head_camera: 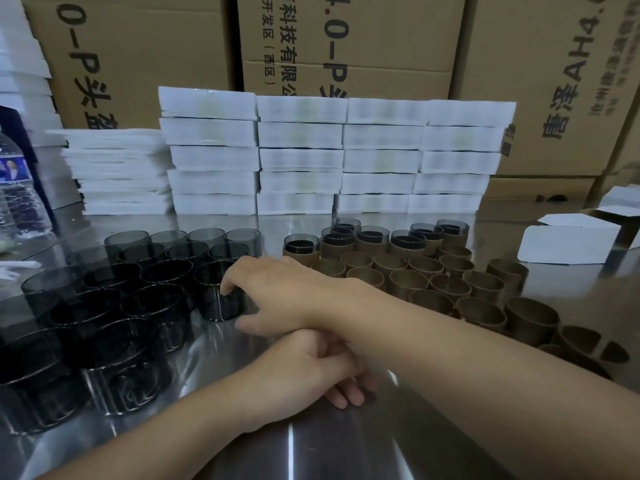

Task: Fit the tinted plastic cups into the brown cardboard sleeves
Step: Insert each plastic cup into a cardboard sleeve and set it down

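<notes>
Packing room, workbench level: polished steel table (346, 445) catches overhead light in pale streaks. Wall of brown shipping cartons (138, 46), black printed characters, closes off rear. Against it, shrink-wrapped white packs (301, 157) stacked five high, four columns; looser white stack (117, 168) at left. Clear water bottle (17, 188) at far left edge. Folded white boxes (568, 244) lie at right.

cups (145, 271) smoky grey-black | sleeves (408, 278) brown | stacked packs (301, 157) white | cartons (346, 36) tan, black print
</notes>
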Demonstrator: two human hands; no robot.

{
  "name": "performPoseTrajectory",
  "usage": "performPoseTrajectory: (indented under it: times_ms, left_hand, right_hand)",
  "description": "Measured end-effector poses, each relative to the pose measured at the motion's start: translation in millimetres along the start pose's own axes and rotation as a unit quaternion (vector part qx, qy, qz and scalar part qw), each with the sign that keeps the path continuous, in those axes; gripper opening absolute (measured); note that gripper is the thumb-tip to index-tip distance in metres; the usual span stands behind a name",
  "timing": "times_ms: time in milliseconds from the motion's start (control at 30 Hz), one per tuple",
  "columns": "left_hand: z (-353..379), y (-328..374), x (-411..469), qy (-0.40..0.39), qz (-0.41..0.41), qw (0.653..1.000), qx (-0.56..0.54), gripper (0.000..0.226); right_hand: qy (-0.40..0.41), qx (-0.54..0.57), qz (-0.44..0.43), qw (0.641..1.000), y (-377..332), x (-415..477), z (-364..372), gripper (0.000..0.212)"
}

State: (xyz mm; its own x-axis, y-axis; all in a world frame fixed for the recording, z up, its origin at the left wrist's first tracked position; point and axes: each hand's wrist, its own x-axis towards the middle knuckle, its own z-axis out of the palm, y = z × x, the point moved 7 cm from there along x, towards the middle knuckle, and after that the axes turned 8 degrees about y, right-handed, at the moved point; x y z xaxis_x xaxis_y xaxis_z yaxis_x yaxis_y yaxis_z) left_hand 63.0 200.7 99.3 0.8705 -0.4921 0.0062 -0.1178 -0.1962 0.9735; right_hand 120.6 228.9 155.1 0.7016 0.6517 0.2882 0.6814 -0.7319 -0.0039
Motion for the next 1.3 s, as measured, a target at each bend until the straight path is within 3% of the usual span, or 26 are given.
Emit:
performPoseTrajectory:
  times_ms: [167, 333, 433, 533, 633, 767, 867, 967, 1133, 1300]
  left_hand:
    - [3.3, 3.0, -0.4, -0.020, 0.002, 1.000, -0.001, 0.022]
    - [-3.9, 0.7, 3.5, 0.006, -0.015, 0.999, -0.030, 0.025]
    - [-7.1, -0.9, 5.3, 0.013, -0.025, 0.998, -0.051, 0.024]
    - [-12.0, -3.8, 7.9, 0.029, -0.040, 0.994, -0.094, 0.021]
    - [-19.1, -7.7, 11.2, 0.057, -0.068, 0.984, -0.156, 0.020]
    - [-42.7, -9.5, 16.1, 0.172, -0.062, 0.957, -0.223, 0.020]
    - [-61.7, -10.3, 17.3, 0.237, -0.049, 0.929, -0.281, 0.026]
    - [-62.4, -11.4, 19.0, 0.227, -0.056, 0.935, -0.267, 0.046]
    - [-57.9, -9.8, 20.0, 0.196, -0.044, 0.947, -0.252, 0.043]
    - [-57.2, -10.8, 20.2, 0.183, -0.057, 0.946, -0.261, 0.044]
  right_hand:
    - [0.062, 0.111, 0.061, 0.990, 19.2, -19.1, -15.4, 0.026]
    - [0.054, 0.094, 0.075, 0.991, 52.1, -53.5, -11.7, 0.027]
    - [0.139, 0.125, 0.095, 0.978, 62.3, -74.6, -17.6, 0.021]
    - [0.249, 0.186, 0.138, 0.940, 71.0, -96.5, -28.4, 0.015]
    - [0.303, 0.194, 0.150, 0.921, 72.1, -108.5, -40.4, 0.015]
    - [0.373, 0.156, 0.149, 0.902, 65.2, -114.3, -51.8, 0.015]
    - [0.361, 0.143, 0.144, 0.910, 59.0, -113.6, -44.4, 0.016]
    - [0.322, 0.154, 0.122, 0.926, 50.7, -109.6, -35.1, 0.024]
    - [0.273, 0.187, 0.132, 0.934, 52.1, -106.6, -30.9, 0.080]
    - [0.245, 0.175, 0.130, 0.945, 51.1, -105.6, -26.8, 0.082]
